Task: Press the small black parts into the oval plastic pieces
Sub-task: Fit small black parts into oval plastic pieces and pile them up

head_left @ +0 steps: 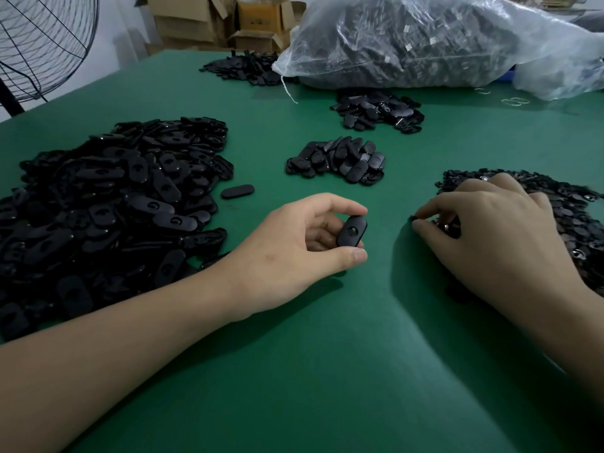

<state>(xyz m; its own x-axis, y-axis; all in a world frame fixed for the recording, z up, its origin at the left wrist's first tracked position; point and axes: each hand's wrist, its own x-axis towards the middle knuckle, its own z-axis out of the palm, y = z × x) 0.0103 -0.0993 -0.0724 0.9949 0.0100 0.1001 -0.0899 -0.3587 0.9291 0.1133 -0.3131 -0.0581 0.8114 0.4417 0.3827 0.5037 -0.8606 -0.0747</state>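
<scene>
Left hand (294,243) pinches an oval piece (352,231) — right hand (490,230) pinches a small black part (413,218).

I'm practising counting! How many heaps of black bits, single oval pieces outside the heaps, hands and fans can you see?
Heaps of black parts: 5 (left heap, middle heap, heap behind it, far heap, right heap)
Single oval pieces: 2 (held oval piece, loose oval piece)
Hands: 2 (left hand; right hand, pinching a small black part)
Fan: 1
Total: 10
</scene>
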